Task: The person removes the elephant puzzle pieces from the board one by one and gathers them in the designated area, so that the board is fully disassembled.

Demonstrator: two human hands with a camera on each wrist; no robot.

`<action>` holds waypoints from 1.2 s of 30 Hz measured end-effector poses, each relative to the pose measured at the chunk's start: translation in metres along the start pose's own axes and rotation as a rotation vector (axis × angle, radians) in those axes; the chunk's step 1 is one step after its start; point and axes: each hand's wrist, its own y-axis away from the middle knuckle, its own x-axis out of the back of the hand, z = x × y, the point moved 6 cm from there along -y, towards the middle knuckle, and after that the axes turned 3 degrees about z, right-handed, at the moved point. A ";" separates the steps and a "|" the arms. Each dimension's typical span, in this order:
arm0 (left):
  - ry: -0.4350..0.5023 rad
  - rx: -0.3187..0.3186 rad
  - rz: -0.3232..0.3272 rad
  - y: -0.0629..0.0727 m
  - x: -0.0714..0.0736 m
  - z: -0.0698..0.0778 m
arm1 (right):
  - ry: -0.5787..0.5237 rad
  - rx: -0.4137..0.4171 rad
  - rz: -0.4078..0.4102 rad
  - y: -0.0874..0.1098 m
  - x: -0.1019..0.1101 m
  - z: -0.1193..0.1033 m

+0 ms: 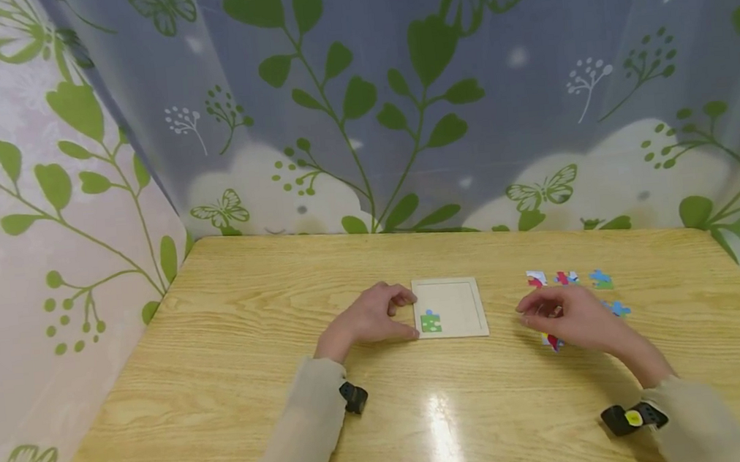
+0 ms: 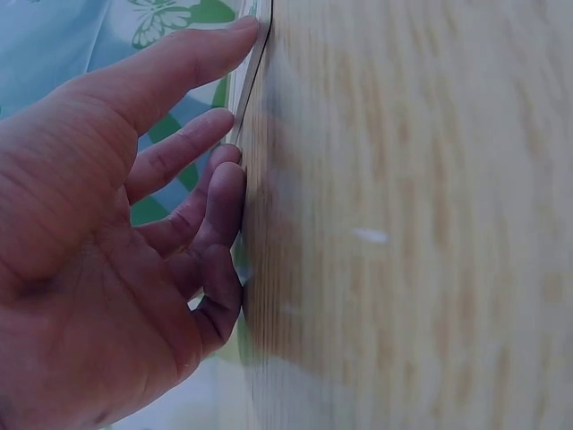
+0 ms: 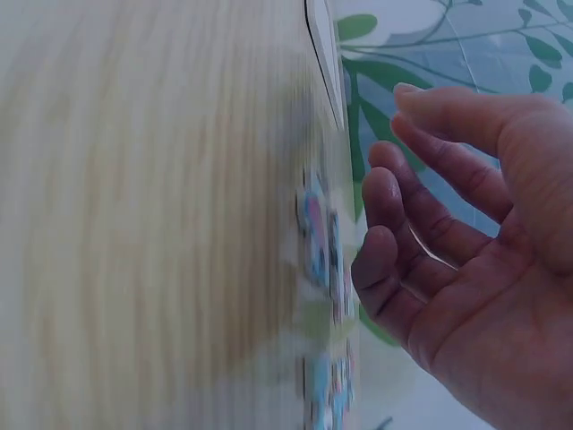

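A square, pale puzzle tray (image 1: 458, 302) lies flat on the table. One green jigsaw piece (image 1: 431, 322) with a blue knob sits in its near left corner. My left hand (image 1: 371, 317) rests at the tray's left side, thumb by the near corner and fingertips at the edge further up. In the left wrist view the thumb (image 2: 192, 72) reaches the tray's thin edge. To the right of the tray, my right hand (image 1: 572, 316) hovers over loose jigsaw pieces, partly covering them. Its fingers (image 3: 430, 210) are loosely bent, with no piece visible between them and the thumb.
Around the right hand lie a white-and-red piece (image 1: 536, 278), a red-and-blue piece (image 1: 566, 277), a blue-and-green piece (image 1: 602, 279), a blue piece (image 1: 619, 308) and a yellow-and-red piece (image 1: 554, 342). Behind the wooden table (image 1: 269, 284) hangs a leaf-patterned curtain (image 1: 376, 150).
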 end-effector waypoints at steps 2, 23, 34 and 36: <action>0.003 0.005 0.000 0.000 0.000 0.000 | -0.001 -0.002 -0.004 -0.004 -0.004 -0.002; 0.043 0.024 -0.013 -0.002 -0.002 -0.002 | -0.076 0.034 -0.059 -0.038 -0.044 -0.033; 0.024 0.037 -0.010 -0.003 -0.003 -0.003 | -0.092 0.032 -0.082 -0.049 -0.059 -0.043; 0.020 0.042 -0.011 -0.003 -0.003 -0.004 | -0.087 0.032 -0.088 -0.051 -0.061 -0.045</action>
